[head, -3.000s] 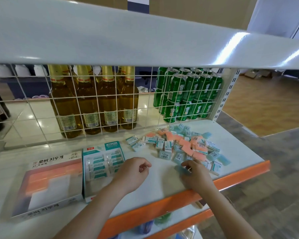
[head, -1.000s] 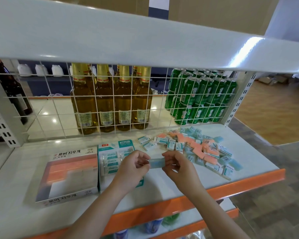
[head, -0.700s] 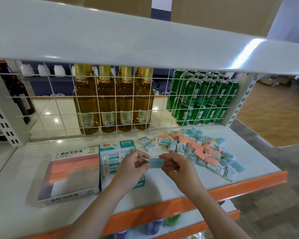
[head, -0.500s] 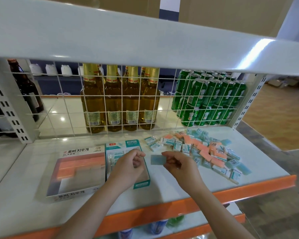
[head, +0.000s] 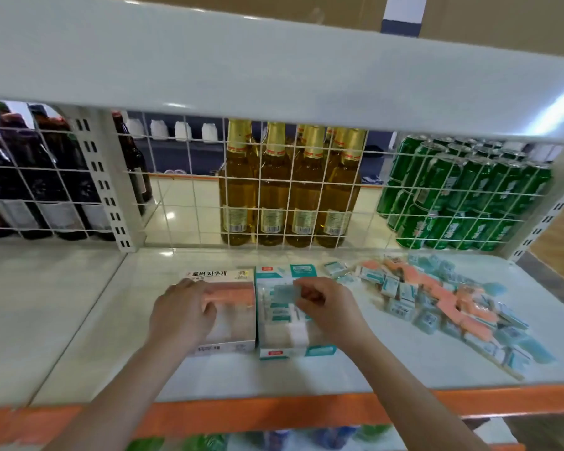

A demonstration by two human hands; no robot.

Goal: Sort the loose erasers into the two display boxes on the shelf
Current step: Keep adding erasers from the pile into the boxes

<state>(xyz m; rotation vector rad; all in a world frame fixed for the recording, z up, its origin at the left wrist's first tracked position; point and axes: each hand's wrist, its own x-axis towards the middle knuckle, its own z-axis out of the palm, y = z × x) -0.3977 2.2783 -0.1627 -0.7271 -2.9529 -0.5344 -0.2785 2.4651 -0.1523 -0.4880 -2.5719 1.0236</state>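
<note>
Both hands have shifted leftward since half a second ago: the blue eraser that was held between them over the bare shelf now hangs over the teal box, and the left hand has let go of it.

Left of centre in the frame, the left hand [head: 181, 312] lies with fingers spread and fairly straight on the orange display box [head: 222, 307], gripping nothing; I take that as steadying the box so it does not slide while its neighbour is filled. Inside it I see one orange band of erasers along the far end, the rest looking unfilled.

Just beside it, touching along one wall, sits the teal display box [head: 293, 348]. The right hand [head: 326, 307] hovers over its far half, thumb and fingers pinched on a blue eraser [head: 284, 292], held flat, probably to lay it in line with the stack already there. How many lie in that stack I cannot count; it is blurred.

Right of centre, the loose pile of erasers [head: 446, 301] spreads across the white shelf [head: 339, 375]: roughly eight orange ones and well over twenty teal-sleeved or blue ones, too jumbled for an exact tally. So two boxes, two hands, one eraser in hand, and most of the sorting left to do.
</note>
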